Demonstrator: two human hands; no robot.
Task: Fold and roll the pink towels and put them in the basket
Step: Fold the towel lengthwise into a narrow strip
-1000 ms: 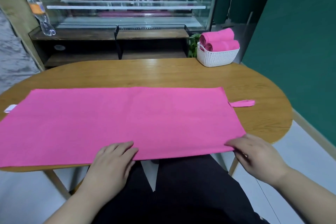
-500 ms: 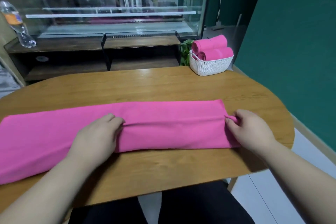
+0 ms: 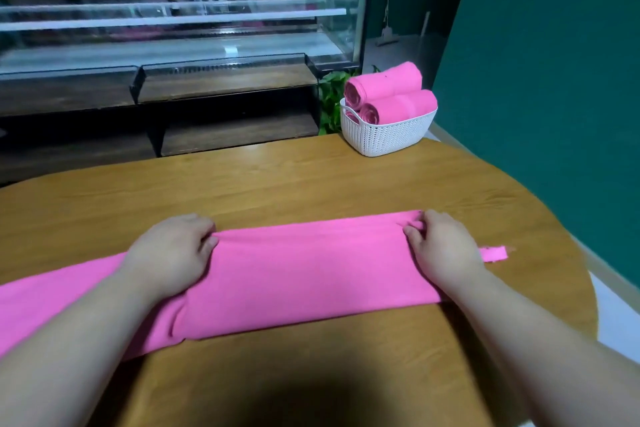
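Towel: the pink towel (image 3: 304, 274) lies as a long folded band across the tabletop (image 3: 277, 184); it looks soft, light and floppy.
Grip: left hand (image 3: 173, 250) and right hand (image 3: 440, 246) each pinch the far edge, fingers curled.
Best hold: edges and corners, I'd say.
Around: the basket (image 3: 388, 135) of rolled towels (image 3: 398, 104) stands far right, well apart.
In the way: only the loop tag (image 3: 493, 253).

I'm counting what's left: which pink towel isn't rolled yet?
The folded towel flat on the table, held by left hand and right hand; the rolled towels sit in the basket.
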